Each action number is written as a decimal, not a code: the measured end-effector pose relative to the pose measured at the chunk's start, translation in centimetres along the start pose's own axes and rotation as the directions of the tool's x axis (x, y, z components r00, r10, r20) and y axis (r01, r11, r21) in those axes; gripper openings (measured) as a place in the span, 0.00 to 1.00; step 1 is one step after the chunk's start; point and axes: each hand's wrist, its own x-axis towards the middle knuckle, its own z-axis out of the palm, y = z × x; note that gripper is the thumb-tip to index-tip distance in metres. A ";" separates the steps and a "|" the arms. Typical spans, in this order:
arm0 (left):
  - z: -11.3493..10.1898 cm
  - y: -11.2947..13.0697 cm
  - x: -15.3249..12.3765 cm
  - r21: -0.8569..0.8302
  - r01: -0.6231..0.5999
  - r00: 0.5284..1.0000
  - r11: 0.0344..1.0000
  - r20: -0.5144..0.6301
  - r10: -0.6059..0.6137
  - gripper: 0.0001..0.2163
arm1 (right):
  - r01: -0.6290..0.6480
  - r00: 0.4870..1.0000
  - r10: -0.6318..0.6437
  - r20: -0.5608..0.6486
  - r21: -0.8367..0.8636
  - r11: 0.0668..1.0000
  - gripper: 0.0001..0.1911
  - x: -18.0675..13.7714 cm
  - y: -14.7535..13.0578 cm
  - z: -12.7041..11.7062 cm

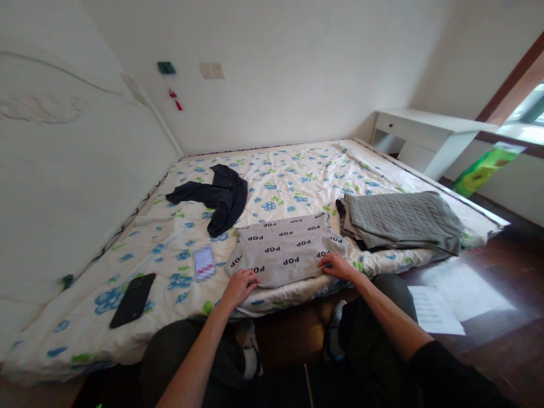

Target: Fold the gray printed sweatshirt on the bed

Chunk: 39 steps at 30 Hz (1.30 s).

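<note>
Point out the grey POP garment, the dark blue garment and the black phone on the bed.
grey POP garment (284, 249): head view, middle of the folded cloth.
dark blue garment (223, 198): head view, its crumpled main body.
black phone (133, 299): head view, centre of its back.

Folded grey "POP" garment (285, 248), bed edge

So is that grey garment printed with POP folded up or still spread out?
Folded. The grey POP-printed garment lies as a compact rectangle on the floral bedsheet, no sleeves showing, with the left hand and right hand flat on its near edge.
</note>
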 end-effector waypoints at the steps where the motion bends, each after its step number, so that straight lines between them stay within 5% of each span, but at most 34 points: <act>1: -0.2 -0.2 0.1 -0.017 0.003 1.000 1.000 -0.002 -0.003 0.09 | -0.005 1.000 0.005 0.001 0.036 0.999 0.11 0.1 0.1 -0.1; 11: -1.2 0.1 0.6 -0.020 0.092 0.995 0.996 0.048 -0.091 0.09 | -0.082 0.985 0.054 0.166 0.171 0.982 0.11 1.3 1.9 -0.8; 16: -1.3 -0.2 2.9 -0.039 0.165 0.981 0.986 -0.102 -0.168 0.14 | -0.114 0.986 0.113 -0.119 -0.001 0.993 0.13 3.8 2.5 -1.7; 25: -0.3 0.3 13.4 0.145 -0.131 0.970 0.981 -0.186 0.157 0.22 | -0.135 0.961 0.049 -0.273 -0.306 0.942 0.28 9.8 1.8 1.5; 28: 0.5 -0.8 15.3 0.195 -0.022 0.973 0.981 -0.223 0.066 0.23 | -0.262 0.946 0.169 -0.277 -0.344 0.902 0.32 10.5 3.1 1.9; 33: 2.6 -4.3 14.4 0.254 0.193 0.942 0.948 -0.318 -0.107 0.31 | -0.516 0.854 0.433 -0.289 -0.357 0.778 0.38 9.2 6.1 1.5; 39: 1.7 -3.2 17.0 0.272 0.325 0.904 0.906 -0.372 -0.213 0.27 | -0.553 0.830 0.450 -0.330 -0.376 0.744 0.41 9.2 6.6 2.4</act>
